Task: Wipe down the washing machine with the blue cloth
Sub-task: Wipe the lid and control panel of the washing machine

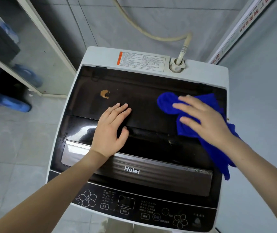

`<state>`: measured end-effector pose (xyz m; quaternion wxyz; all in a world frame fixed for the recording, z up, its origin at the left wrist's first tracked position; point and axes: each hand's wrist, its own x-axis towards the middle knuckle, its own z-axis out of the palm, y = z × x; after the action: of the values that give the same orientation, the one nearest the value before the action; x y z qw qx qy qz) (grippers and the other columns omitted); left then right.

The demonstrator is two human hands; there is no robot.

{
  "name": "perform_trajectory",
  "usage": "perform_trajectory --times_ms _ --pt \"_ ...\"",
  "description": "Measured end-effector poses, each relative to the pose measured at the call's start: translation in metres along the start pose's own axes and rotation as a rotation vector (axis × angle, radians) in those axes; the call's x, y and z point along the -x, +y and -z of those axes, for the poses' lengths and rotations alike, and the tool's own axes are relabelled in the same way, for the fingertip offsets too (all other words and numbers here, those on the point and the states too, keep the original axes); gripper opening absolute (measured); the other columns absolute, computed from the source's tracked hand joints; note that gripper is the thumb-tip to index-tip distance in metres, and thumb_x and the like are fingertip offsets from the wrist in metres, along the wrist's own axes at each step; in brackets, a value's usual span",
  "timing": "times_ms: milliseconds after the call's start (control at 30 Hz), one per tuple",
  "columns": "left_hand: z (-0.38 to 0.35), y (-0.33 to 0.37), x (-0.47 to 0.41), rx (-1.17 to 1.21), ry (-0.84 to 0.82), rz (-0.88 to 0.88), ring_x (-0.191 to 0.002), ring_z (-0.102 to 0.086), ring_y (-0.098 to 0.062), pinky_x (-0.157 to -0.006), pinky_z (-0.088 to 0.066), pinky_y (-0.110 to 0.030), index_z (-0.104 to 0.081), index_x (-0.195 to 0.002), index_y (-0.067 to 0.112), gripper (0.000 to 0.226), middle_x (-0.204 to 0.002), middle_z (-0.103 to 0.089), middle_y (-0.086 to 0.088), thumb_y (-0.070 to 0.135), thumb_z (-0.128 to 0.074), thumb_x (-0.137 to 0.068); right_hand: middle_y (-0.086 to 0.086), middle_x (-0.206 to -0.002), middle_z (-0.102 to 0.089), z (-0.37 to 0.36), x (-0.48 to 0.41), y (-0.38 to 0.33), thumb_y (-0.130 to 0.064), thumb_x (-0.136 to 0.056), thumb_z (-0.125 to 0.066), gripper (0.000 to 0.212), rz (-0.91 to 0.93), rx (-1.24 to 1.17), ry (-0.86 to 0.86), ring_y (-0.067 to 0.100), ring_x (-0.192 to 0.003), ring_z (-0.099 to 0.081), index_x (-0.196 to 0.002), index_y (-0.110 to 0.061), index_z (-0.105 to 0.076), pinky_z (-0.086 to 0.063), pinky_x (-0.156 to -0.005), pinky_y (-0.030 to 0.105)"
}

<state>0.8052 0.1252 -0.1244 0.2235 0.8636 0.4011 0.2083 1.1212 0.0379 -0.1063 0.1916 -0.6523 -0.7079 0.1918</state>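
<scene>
A white top-loading washing machine point(99, 55) with a dark glass lid point(144, 91) fills the middle of the head view. The blue cloth point(167, 102) lies on the right side of the lid and trails off the right edge. My right hand point(205, 120) presses flat on the cloth, fingers spread. My left hand point(112, 130) rests flat on the lid's middle, holding nothing. A brown stain point(104, 94) sits on the lid, a little beyond my left fingertips.
A beige inlet hose point(183, 47) rises from the machine's back right corner. The control panel point(134, 204) runs along the near edge. Grey tiled walls stand behind and right. A white frame point(47, 39) and blue slippers point(16, 103) are at left.
</scene>
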Motion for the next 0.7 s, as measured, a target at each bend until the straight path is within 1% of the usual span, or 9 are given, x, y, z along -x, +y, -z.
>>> perform_trajectory --times_ms 67,133,233,300,400,500,567,633,700 --pt "0.0 0.0 0.0 -0.003 0.004 0.011 -0.144 -0.04 -0.023 -0.121 -0.027 -0.042 -0.058 -0.137 0.012 0.054 -0.148 -0.052 -0.002 0.019 -0.048 -0.085 -0.016 -0.154 -0.036 0.004 -0.022 0.008 -0.04 -0.1 -0.049 0.043 -0.106 -0.01 0.099 0.005 -0.144 -0.027 -0.142 -0.042 -0.045 -0.028 -0.115 0.028" --pt "0.0 0.001 0.0 -0.001 -0.001 0.018 -0.144 -0.04 -0.023 -0.12 -0.028 -0.043 -0.058 -0.138 0.012 0.054 -0.148 -0.052 -0.001 0.019 -0.048 -0.085 -0.011 -0.155 -0.037 0.0 -0.046 -0.002 -0.036 -0.1 -0.051 0.043 -0.141 0.002 0.144 0.011 -0.144 -0.03 -0.143 -0.037 -0.047 -0.031 -0.115 0.034" --pt "0.002 0.002 0.001 -0.009 -0.005 0.008 -0.143 -0.041 -0.025 -0.12 -0.029 -0.045 -0.059 -0.137 0.011 0.054 -0.148 -0.052 -0.003 0.019 -0.048 -0.085 -0.004 -0.154 -0.04 -0.02 -0.052 -0.033 -0.032 -0.099 -0.055 0.043 -0.032 0.018 0.086 0.021 -0.144 -0.033 -0.141 -0.03 -0.052 -0.03 -0.117 0.041" --pt "0.003 0.003 0.0 -0.006 -0.015 -0.003 -0.143 -0.041 -0.026 -0.119 -0.03 -0.047 -0.058 -0.137 0.009 0.055 -0.148 -0.052 -0.005 0.018 -0.047 -0.084 -0.005 -0.154 -0.039 -0.03 -0.025 -0.044 -0.033 -0.099 -0.053 0.042 0.065 0.048 0.014 0.021 -0.145 -0.031 -0.141 -0.03 -0.051 -0.024 -0.12 0.036" --pt "0.002 0.002 -0.001 -0.012 -0.019 0.003 -0.143 -0.04 -0.026 -0.12 -0.029 -0.047 -0.058 -0.138 0.01 0.055 -0.149 -0.052 -0.005 0.018 -0.048 -0.084 -0.015 -0.157 -0.031 -0.024 0.03 -0.031 -0.043 -0.101 -0.045 0.044 0.149 0.092 -0.07 0.011 -0.148 -0.022 -0.145 -0.039 -0.042 -0.018 -0.121 0.029" --pt "0.001 0.0 0.0 -0.014 -0.014 0.014 -0.144 -0.039 -0.024 -0.121 -0.028 -0.045 -0.058 -0.138 0.012 0.055 -0.149 -0.051 -0.003 0.019 -0.048 -0.085 -0.02 -0.156 -0.03 0.002 0.054 0.004 -0.048 -0.098 -0.044 0.048 0.005 0.077 -0.045 0.008 -0.147 -0.023 -0.145 -0.047 -0.037 -0.024 -0.118 0.032" --pt "0.002 0.0 0.001 -0.014 -0.018 0.018 -0.144 -0.039 -0.024 -0.121 -0.028 -0.045 -0.057 -0.139 0.012 0.055 -0.149 -0.051 -0.003 0.019 -0.049 -0.085 -0.021 -0.156 -0.03 0.006 0.059 0.01 -0.049 -0.097 -0.043 0.049 -0.107 0.074 0.013 0.008 -0.148 -0.023 -0.146 -0.047 -0.035 -0.024 -0.118 0.029" --pt "0.003 0.001 0.001 -0.013 -0.02 0.018 -0.144 -0.039 -0.024 -0.121 -0.027 -0.044 -0.058 -0.138 0.011 0.055 -0.149 -0.052 -0.003 0.019 -0.05 -0.085 -0.016 -0.157 -0.031 -0.004 0.065 -0.001 -0.05 -0.098 -0.041 0.05 -0.074 0.11 0.027 0.012 -0.148 -0.024 -0.148 -0.044 -0.034 -0.021 -0.12 0.028" --pt "0.003 0.002 0.0 -0.014 -0.021 0.018 -0.144 -0.04 -0.023 -0.122 -0.025 -0.042 -0.058 -0.138 0.01 0.055 -0.148 -0.052 -0.004 0.02 -0.05 -0.085 -0.013 -0.158 -0.032 -0.02 0.07 -0.015 -0.052 -0.1 -0.039 0.051 0.038 0.158 0.019 0.016 -0.148 -0.026 -0.15 -0.041 -0.033 -0.023 -0.12 0.034"
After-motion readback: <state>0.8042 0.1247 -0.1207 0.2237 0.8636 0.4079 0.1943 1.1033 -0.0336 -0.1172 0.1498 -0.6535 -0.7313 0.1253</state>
